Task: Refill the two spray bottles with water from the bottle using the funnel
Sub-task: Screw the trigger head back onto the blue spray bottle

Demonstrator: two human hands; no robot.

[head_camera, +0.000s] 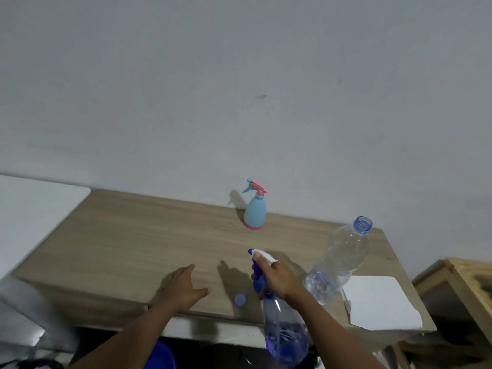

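- gripping the neck of the blue sprayer (283, 331), the right hand (279, 279) has its fingers wrapped just under the white-and-blue trigger head, holding the bottle off the table (127, 235) near the front edge.
- the blue sprayer is clear with a blue tint, tilted with its base toward the camera and its nozzle pointing away to the left; some water shows in its lower part.
- the left hand (183, 287) hovers over the table with fingers spread and thumb out, holding nothing, to the left of the sprayer.
- a small blue cap (240, 299) lies on the table between the two hands, close to the front edge.
- the water bottle (338, 262) stands on the table just right of the right hand, uncapped, blue neck ring showing; it looks nearly empty, with a little water at the bottom.
- the second sprayer (255, 211), light blue with a pink trigger head and pink base band, stands upright at the back of the table by the wall (239, 75), well apart from the hands.
- a white sheet (380, 304) lies on the right end of the table, just beside the water bottle.
- a wooden frame (458, 294) stands to the right of the table.
- a blue round object (162, 355) shows below the front edge; what it is cannot be told.
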